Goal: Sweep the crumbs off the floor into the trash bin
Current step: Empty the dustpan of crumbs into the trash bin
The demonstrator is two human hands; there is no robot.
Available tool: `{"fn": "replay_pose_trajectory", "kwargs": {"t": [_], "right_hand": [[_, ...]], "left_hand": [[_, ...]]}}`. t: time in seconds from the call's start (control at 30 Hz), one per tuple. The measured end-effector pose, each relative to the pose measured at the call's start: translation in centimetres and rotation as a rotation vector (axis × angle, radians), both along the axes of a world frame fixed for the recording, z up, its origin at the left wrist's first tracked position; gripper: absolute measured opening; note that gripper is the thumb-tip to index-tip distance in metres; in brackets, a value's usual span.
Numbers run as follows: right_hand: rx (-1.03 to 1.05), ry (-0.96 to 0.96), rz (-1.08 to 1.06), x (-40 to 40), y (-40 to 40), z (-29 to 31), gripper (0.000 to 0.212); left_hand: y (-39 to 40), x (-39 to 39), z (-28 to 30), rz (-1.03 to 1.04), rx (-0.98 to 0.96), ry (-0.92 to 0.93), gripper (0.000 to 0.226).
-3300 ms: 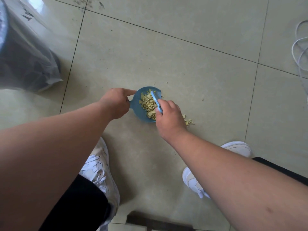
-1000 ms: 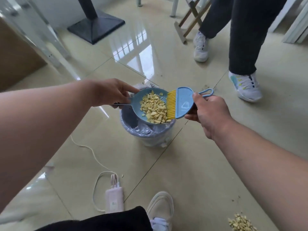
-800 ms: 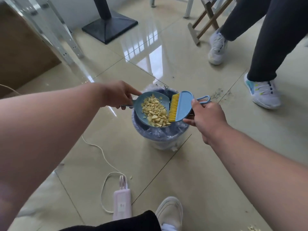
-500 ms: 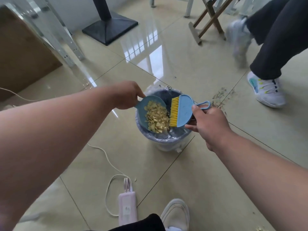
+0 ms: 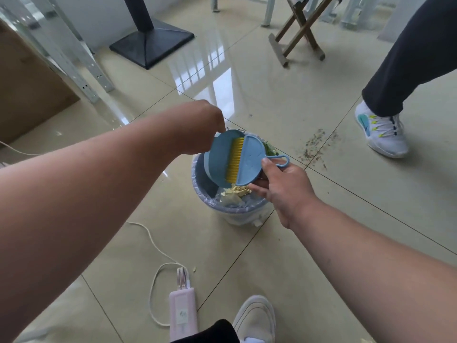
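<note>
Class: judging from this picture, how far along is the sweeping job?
Done: yellow crumbs lie in the bin. In hand: the left hand tips the dustpan over it while the right hand holds the brush. Left: dark specks on the floor.

Glossy tiled floor (image 5: 284,95) bears a lined trash bin (image 5: 237,214), pink power bank (image 5: 183,315), scattered dark specks (image 5: 315,149)

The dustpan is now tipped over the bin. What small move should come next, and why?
Probably draw the brush down the tipped dustpan to clear any leftovers. The left hand holds the pan steeply over the bin, crumbs are dropping from its lip, and the right hand has the bristles against it.
</note>
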State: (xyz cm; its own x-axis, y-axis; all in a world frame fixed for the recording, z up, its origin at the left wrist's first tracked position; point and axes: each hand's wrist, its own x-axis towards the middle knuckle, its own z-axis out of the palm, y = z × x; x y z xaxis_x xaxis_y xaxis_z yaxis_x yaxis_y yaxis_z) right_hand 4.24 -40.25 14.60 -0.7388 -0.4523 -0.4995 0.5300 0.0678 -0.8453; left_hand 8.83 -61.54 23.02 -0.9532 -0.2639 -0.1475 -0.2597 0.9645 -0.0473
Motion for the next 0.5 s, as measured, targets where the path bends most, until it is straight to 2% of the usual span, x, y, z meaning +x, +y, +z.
{"fn": "replay_pose_trajectory", "kwargs": {"t": [0.13, 0.33, 0.5], "right_hand": [[0.118, 0.067, -0.127, -1.1, 1.2, -0.6, 0.017], [-0.014, -0.017, -0.289, -2.8, 4.2, 0.4, 0.015], [-0.090, -0.109, -0.197, -3.3, 5.6, 1.2, 0.017]], "left_hand": [[0.6, -0.4, 0.9, 0.023, 0.076, 0.033, 0.057], [1.9, -0.6, 2.1, 0.044, 0.233, -0.003, 0.056], [3.7, -1.4, 1.7, 0.016, 0.262, -0.019, 0.062]]}}
